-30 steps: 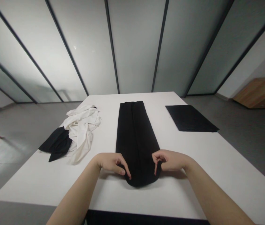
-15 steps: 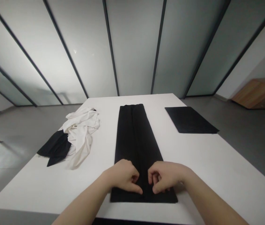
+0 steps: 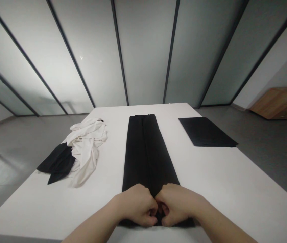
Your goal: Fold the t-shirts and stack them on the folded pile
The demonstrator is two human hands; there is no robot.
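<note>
A long black garment [image 3: 145,152], folded into a narrow strip, lies lengthwise down the middle of the white table [image 3: 229,182]. My left hand [image 3: 138,206] and my right hand [image 3: 177,204] sit side by side on its near end, knuckles almost touching. Both are closed, with fingers curled in and pinching the black fabric near its centre line. The near hem is partly hidden under my hands.
A crumpled white garment [image 3: 87,145] lies at the left over a dark cloth [image 3: 57,162]. A flat folded black cloth [image 3: 205,131] rests at the far right. Glass wall panels stand behind the table; a wooden cabinet [image 3: 277,103] stands at the far right.
My hands have moved from the garment's outer edges to its middle and come together. The rounded near end is now flat and squared, pulled closer to me.
</note>
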